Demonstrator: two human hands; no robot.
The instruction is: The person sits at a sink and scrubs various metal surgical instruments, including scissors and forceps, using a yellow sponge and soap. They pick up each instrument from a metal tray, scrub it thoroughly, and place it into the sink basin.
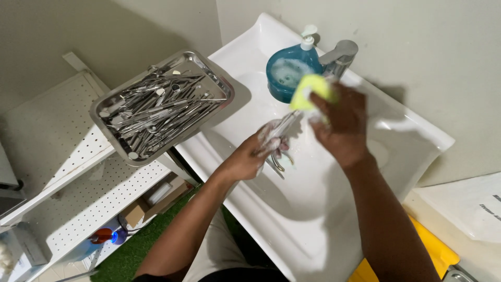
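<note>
Far left, I see a white perforated shelf (78,209), and on its upper edge a steel tray (107,107) heaped with slim metal instruments (156,107), lying crossed over one another. They sit well apart from my hands and nothing touches them.

Moving to the white sink (313,219), my left hand (250,156) is closed around a small bundle of steel tools (279,136), soapy and wet. The handles and ring loops hang below my fist, and the working ends stick up and to the right, toward the other hand. I judge these stiff, light singly, and slick under the suds; some ends may be sharp, so the safest hold is around the shafts near the middle, where my fingers already wrap them.

My right hand (339,125) pinches a yellow-green sponge (311,91), fingers curled over it, pressed at the upper ends of the tools. The sponge is soft and squashy and should give under any squeeze.

Behind it stand a blue soap dispenser (289,70) and the chrome tap (339,55), just beside each other on the back rim of the sink.
</note>
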